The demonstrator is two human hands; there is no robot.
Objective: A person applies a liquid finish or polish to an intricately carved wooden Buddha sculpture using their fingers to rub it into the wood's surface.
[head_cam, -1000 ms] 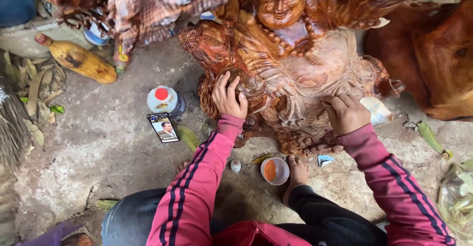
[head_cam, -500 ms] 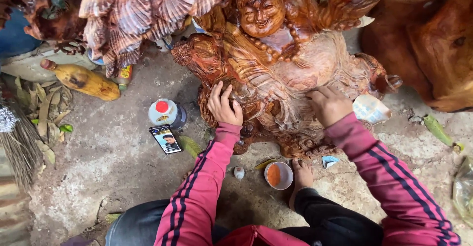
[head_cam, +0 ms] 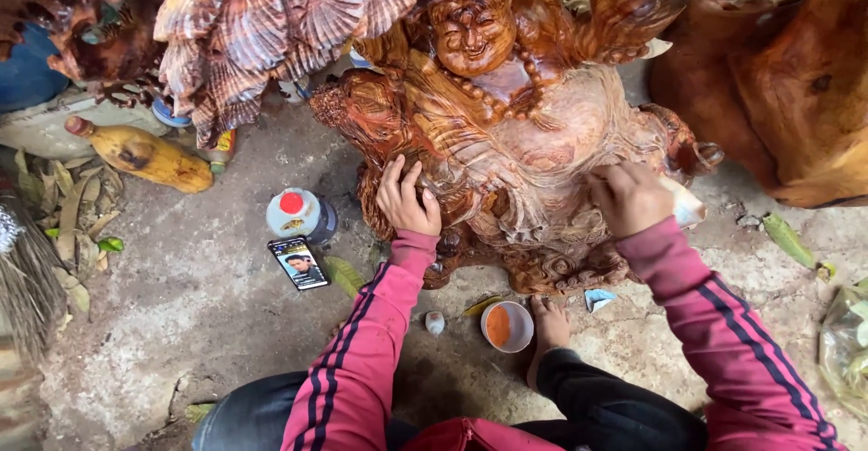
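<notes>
Since the earlier frame the view has tipped toward the carved wooden statue (head_cam: pixel 524 135), so a shell-patterned carving (head_cam: pixel 271 26) now fills the upper left, while both hands have kept to nearly the same spots on the wood. The right hand (head_cam: pixel 630 196) is curled in a narrow grip against the statue's belly folds, knuckles up; something pale shows just past it, but whether the grip holds a cloth, paper or nothing cannot be told. The left hand (head_cam: pixel 407 200) lies flat and spread on the statue's lower left side, holding nothing, probably bracing the piece so that pressure from the other hand does not rock it. The statue stands on the concrete floor (head_cam: pixel 163 324), directly in front of the person, whose bare foot (head_cam: pixel 548 324) rests at its base. Just in front of the base, beside the foot, sits a small bowl of orange powder (head_cam: pixel 506 324), seemingly kept within reach of the working hand. Left of the statue lie a phone (head_cam: pixel 298 262) and a red-capped jar (head_cam: pixel 297 213); farther left, a yellow bottle (head_cam: pixel 145 153).
</notes>
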